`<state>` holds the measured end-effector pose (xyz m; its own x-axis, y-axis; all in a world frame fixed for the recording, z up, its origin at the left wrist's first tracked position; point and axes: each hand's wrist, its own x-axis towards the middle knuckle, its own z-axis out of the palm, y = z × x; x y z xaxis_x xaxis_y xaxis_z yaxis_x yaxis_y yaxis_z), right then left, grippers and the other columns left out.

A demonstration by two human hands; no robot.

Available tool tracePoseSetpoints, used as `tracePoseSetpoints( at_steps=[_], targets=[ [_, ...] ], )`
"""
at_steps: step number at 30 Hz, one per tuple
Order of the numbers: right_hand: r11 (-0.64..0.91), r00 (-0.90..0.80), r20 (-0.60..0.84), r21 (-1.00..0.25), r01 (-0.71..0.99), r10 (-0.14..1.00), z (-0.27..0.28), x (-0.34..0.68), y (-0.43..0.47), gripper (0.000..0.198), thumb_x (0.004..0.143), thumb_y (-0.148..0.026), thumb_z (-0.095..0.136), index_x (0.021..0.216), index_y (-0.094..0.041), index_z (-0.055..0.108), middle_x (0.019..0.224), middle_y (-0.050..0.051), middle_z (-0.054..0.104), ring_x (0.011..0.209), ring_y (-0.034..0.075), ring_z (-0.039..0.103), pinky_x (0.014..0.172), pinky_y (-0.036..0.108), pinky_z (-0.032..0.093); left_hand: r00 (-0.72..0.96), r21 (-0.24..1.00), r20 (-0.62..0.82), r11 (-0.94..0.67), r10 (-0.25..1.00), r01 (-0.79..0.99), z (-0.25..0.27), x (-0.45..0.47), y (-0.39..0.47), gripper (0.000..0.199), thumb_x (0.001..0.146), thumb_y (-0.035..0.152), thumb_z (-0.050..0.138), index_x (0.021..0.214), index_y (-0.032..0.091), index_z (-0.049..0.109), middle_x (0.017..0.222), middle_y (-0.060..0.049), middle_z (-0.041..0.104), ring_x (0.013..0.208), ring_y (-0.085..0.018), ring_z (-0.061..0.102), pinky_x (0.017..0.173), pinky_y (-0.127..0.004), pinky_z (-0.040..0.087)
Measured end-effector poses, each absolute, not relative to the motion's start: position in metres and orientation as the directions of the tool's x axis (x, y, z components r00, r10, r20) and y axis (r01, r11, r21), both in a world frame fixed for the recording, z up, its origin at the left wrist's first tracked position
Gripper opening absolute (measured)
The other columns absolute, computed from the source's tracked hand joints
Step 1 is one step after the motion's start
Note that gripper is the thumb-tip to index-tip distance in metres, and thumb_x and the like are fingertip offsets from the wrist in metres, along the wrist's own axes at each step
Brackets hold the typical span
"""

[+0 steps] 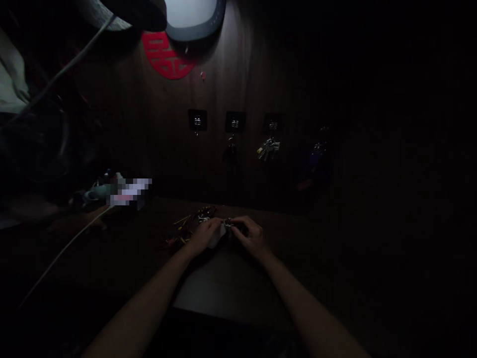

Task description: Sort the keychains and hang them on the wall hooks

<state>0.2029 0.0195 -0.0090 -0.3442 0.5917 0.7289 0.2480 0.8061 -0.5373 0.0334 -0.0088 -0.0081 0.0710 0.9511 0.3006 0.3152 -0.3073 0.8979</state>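
In dim light, my left hand [203, 234] and my right hand [252, 237] meet over the dark tabletop, thumbs and fingers closed in a pinch. A small shiny metal ring [228, 222] is pinched between their fingertips; its finer detail is too dark to make out. Under the fingers of my left hand shows a whitish, pale thing [216, 238], partly covered, its kind unclear. Beside and behind that hand lies a tangled heap of keys and cords [181, 223], with yellowish and metallic pieces in it.
Hooks [197, 121] line the wooden wall; a bunch of keys [269, 148] hangs from one. A red paper cutout [169, 57] and a cap [196, 20] are higher up. At left, a white cable [67, 247] runs to a blurred-out box [130, 193] on the table.
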Motion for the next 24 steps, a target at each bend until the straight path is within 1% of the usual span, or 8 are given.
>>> tracePoseSetpoints(
  at_steps=[3, 7, 10, 13, 16, 18, 21, 24],
  targets=[
    [0.765, -0.309, 0.700, -0.581, 0.279, 0.644, -0.007, 0.204, 0.018, 0.012, 0.080, -0.029, 0.052, 0.084, -0.022, 0.061, 0.082, 0.003, 0.065, 0.081, 0.017, 0.060, 0.075, 0.029, 0.046, 0.087, 0.882, 0.307, -0.318, 0.948, 0.347, -0.009, 0.034, -0.009, 0.039, 0.082, 0.040, 0.037, 0.094, 0.016, 0.065, 0.095, -0.006, 0.068, 0.090, -0.020, 0.059, 0.082, -0.029, 0.042],
    [0.660, -0.239, 0.615, -0.690, 0.298, 0.751, -0.002, 0.206, 0.016, 0.014, 0.078, -0.033, 0.051, 0.078, -0.021, 0.059, 0.077, 0.002, 0.064, 0.074, 0.017, 0.059, 0.071, 0.028, 0.045, 0.139, 0.862, 0.317, -0.346, 0.938, 0.369, -0.009, 0.035, -0.011, 0.035, 0.083, 0.036, 0.038, 0.095, 0.017, 0.065, 0.097, -0.004, 0.068, 0.093, -0.019, 0.059, 0.085, -0.029, 0.041],
    [0.566, -0.203, 0.529, -0.779, 0.269, 0.824, 0.001, 0.207, 0.016, 0.017, 0.076, -0.036, 0.052, 0.074, -0.020, 0.057, 0.072, 0.001, 0.061, 0.071, 0.016, 0.057, 0.067, 0.027, 0.044, 0.161, 0.848, 0.315, -0.354, 0.935, 0.396, -0.008, 0.035, -0.013, 0.032, 0.083, 0.035, 0.040, 0.095, 0.018, 0.064, 0.096, -0.003, 0.067, 0.092, -0.019, 0.059, 0.084, -0.028, 0.042],
    [0.475, -0.227, 0.431, -0.857, 0.200, 0.873, 0.002, 0.205, 0.016, 0.018, 0.073, -0.037, 0.054, 0.069, -0.020, 0.055, 0.064, -0.001, 0.057, 0.063, 0.014, 0.054, 0.059, 0.025, 0.042, 0.168, 0.841, 0.335, -0.374, 0.927, 0.391, -0.007, 0.037, -0.016, 0.031, 0.082, 0.037, 0.044, 0.099, 0.019, 0.062, 0.098, -0.003, 0.067, 0.093, -0.018, 0.059, 0.083, -0.027, 0.042],
    [0.395, -0.263, 0.351, -0.909, 0.135, 0.899, 0.002, 0.201, 0.015, 0.020, 0.070, -0.039, 0.056, 0.067, -0.019, 0.054, 0.057, -0.003, 0.053, 0.056, 0.012, 0.050, 0.054, 0.023, 0.040, 0.147, 0.842, 0.367, -0.396, 0.918, 0.367, -0.005, 0.039, -0.018, 0.030, 0.081, 0.036, 0.047, 0.101, 0.019, 0.061, 0.098, -0.003, 0.066, 0.091, -0.018, 0.059, 0.081, -0.027, 0.044],
    [0.360, -0.277, 0.321, -0.927, 0.106, 0.906, 0.001, 0.199, 0.015, 0.021, 0.069, -0.039, 0.057, 0.067, -0.019, 0.055, 0.056, -0.004, 0.052, 0.055, 0.012, 0.050, 0.053, 0.023, 0.040, 0.126, 0.841, 0.379, -0.398, 0.917, 0.367, -0.003, 0.039, -0.019, 0.028, 0.080, 0.035, 0.049, 0.097, 0.017, 0.062, 0.094, -0.004, 0.067, 0.087, -0.018, 0.060, 0.078, -0.027, 0.045],
    [0.324, -0.303, 0.291, -0.944, 0.065, 0.908, -0.001, 0.198, 0.015, 0.023, 0.068, -0.041, 0.059, 0.070, -0.018, 0.056, 0.057, -0.003, 0.055, 0.054, 0.012, 0.051, 0.053, 0.023, 0.041, 0.087, 0.832, 0.399, -0.400, 0.913, 0.383, 0.000, 0.040, -0.018, 0.024, 0.077, 0.035, 0.053, 0.088, 0.016, 0.064, 0.085, -0.004, 0.068, 0.082, -0.018, 0.060, 0.076, -0.027, 0.045],
    [0.310, -0.333, 0.276, -0.949, 0.054, 0.902, -0.002, 0.198, 0.016, 0.023, 0.068, -0.040, 0.060, 0.075, -0.018, 0.059, 0.061, -0.003, 0.057, 0.057, 0.012, 0.053, 0.055, 0.024, 0.042, 0.035, 0.842, 0.401, -0.383, 0.916, 0.379, 0.001, 0.039, -0.017, 0.024, 0.076, 0.036, 0.054, 0.084, 0.017, 0.065, 0.081, -0.003, 0.068, 0.080, -0.018, 0.061, 0.075, -0.027, 0.045]
  ],
)
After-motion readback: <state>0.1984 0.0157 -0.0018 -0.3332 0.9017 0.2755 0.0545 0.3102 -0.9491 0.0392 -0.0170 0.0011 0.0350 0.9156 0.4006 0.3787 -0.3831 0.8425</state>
